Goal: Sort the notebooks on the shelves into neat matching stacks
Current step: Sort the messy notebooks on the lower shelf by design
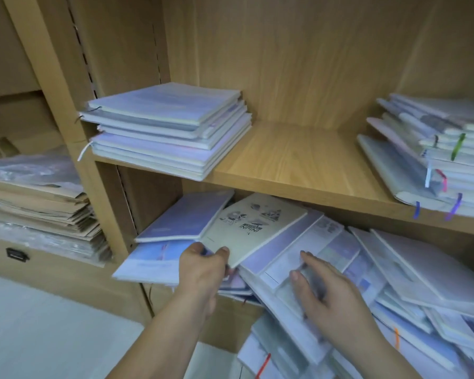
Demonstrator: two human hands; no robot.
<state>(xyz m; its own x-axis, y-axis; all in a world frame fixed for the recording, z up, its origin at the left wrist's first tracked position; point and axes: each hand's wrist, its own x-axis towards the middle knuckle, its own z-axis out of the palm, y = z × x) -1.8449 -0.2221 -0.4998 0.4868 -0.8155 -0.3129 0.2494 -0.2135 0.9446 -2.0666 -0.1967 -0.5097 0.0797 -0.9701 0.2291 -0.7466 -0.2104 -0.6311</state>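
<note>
Beige notebook (253, 228) pinched in left grip (203, 268), right grip (326, 291) seemingly flat, fingers apart, on notebook pile (411, 269)

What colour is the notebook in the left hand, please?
The notebook is cream with dark printed drawings; head view.

upper shelf (298, 160) middle bare | lower shelf crowded: notebook heap (367, 269)

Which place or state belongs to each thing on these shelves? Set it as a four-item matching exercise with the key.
1 beige notebook
2 lilac stack
3 ribboned stack
4 right hand

A right end of the upper shelf
B gripped by the left hand
C left end of the upper shelf
D flat on the jumbled notebooks

Pairs: 1-B, 2-C, 3-A, 4-D
</note>
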